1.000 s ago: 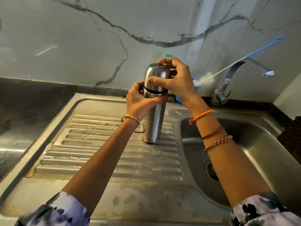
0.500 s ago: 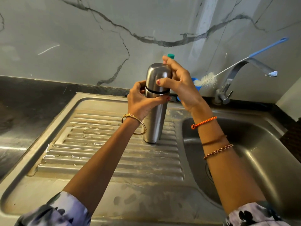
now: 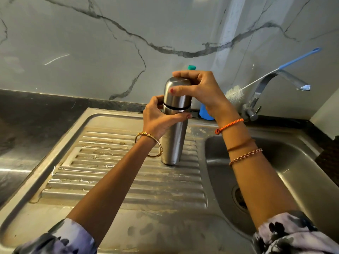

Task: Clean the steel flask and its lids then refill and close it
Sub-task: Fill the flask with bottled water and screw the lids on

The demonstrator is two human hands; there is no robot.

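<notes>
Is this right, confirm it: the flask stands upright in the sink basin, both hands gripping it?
Not quite. The head view shows the flask upright on the ribbed drainboard, not in the basin. The left hand grips its body; the right hand grips the cap.

A grey-veined marble wall [image 3: 73,43] rises behind a dark counter [image 3: 27,110]. Light glints off the wet steel sink [image 3: 302,180] and drainboard [image 3: 119,171].

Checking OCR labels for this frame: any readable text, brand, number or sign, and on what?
None readable.
steel flask: bare brushed metal and a black band, no marking visible.
blue bottle behind it: mostly hidden, no label in view.
bottle brush and tap: no print visible.
</notes>
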